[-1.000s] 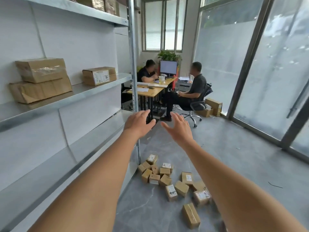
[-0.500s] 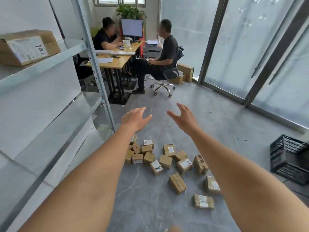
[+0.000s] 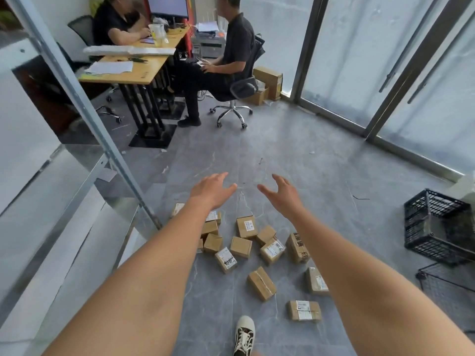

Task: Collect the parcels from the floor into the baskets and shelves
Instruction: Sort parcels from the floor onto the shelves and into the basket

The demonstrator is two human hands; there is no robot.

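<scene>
While both arms reach out over the floor, nothing has been picked up yet: the left hand (image 3: 212, 189) and the right hand (image 3: 281, 192) are spread wide, fingers loose, holding nothing, well above the boxes. The parcels (image 3: 246, 249) lie scattered on the grey floor (image 3: 295, 155) from about six o'clock of the hands down toward five o'clock, a tight cluster nearest the hands and a few strays closer to the white shoe (image 3: 244, 334) at the bottom. A black crate (image 3: 437, 227) sits at three o'clock, well apart from the pile, and the metal shelf (image 3: 64, 227) runs along nine o'clock. I'd say this is the opening reach. The next move calls for bending down, closing on one box, likely from the near cluster, then carrying it to the crate or shelf.
</scene>
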